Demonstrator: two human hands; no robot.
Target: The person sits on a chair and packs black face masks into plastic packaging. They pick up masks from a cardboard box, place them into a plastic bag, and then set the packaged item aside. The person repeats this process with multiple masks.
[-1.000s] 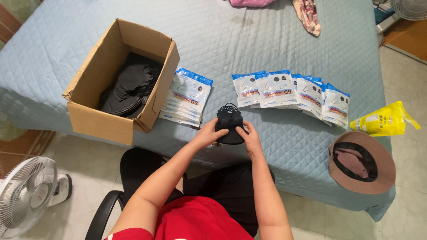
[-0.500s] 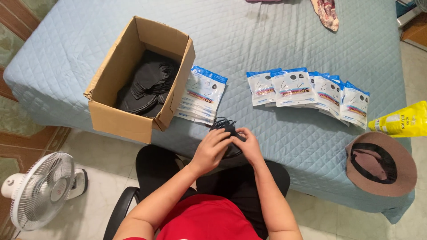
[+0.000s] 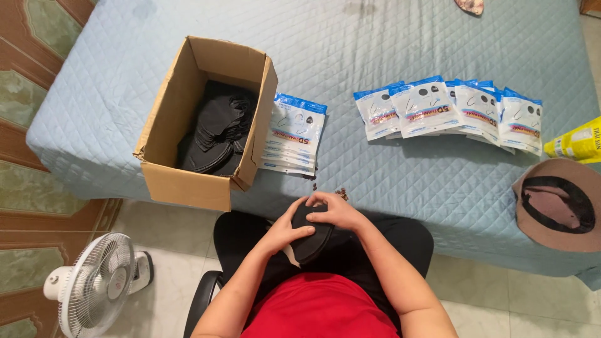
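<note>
My left hand [image 3: 286,230] and my right hand [image 3: 335,211] hold a small stack of black face masks [image 3: 311,241] together over my lap, just below the bed's near edge. An open cardboard box [image 3: 181,184] on the bed holds more black masks [image 3: 216,134]. A stack of white-and-blue mask packets [image 3: 293,134] leans against the box's right side. A fanned row of similar packets [image 3: 447,109] lies further right.
The bed has a light blue quilted cover [image 3: 375,37]. A brown hat [image 3: 554,203] rests upside down at the bed's right corner, by a yellow bag [image 3: 576,144]. A white floor fan [image 3: 94,285] stands at lower left. I sit on a dark chair [image 3: 200,303].
Both hands drew the black masks back from the bed's edge down to my lap. The view shifted, so the bed and box now sit higher and to the right.
</note>
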